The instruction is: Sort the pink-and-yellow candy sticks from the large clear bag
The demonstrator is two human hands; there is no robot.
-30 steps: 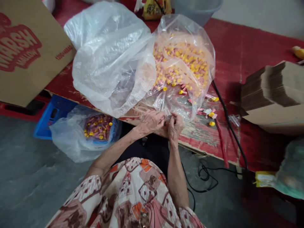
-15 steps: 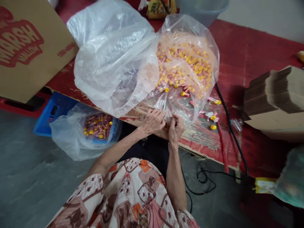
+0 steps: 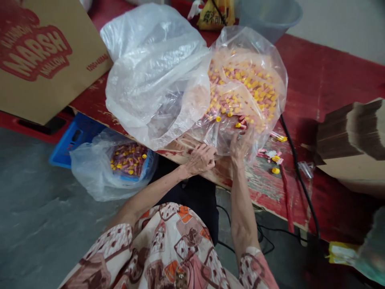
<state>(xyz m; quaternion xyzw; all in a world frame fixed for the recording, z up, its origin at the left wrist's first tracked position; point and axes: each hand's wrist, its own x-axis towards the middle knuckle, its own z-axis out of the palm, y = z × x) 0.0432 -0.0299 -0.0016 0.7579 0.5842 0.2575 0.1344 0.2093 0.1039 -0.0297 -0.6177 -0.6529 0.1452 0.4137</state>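
My left hand (image 3: pixel 201 159) is closed at the near table edge, its fingers curled; whatever they hold is hidden. To its right, my right hand (image 3: pixel 240 145) reaches forward with fingers stretched out, at the mouth of a clear plastic bag (image 3: pixel 224 40). Inside this bag lies a heap of small pink pieces with yellow caps (image 3: pixel 255 90). One such yellow-capped piece (image 3: pixel 240 125) is just beyond my right fingertips. A larger whitish plastic bag (image 3: pixel 156 56) rests to the left, with clear plastic pieces (image 3: pixel 170 108) showing at its opening.
Below the table, a blue crate (image 3: pixel 61 150) holds a bag of finished-looking capped pieces (image 3: pixel 129 159). At left stands a cardboard box (image 3: pixel 54 92). A black cable (image 3: pixel 296 160), loose caps (image 3: pixel 275 170) and stacked cardboard (image 3: pixel 349 132) are on the right.
My right hand has moved forward and right, away from my left hand, and its fingers have opened toward the pieces. My left hand stays closed near the edge. The view has shifted slightly.
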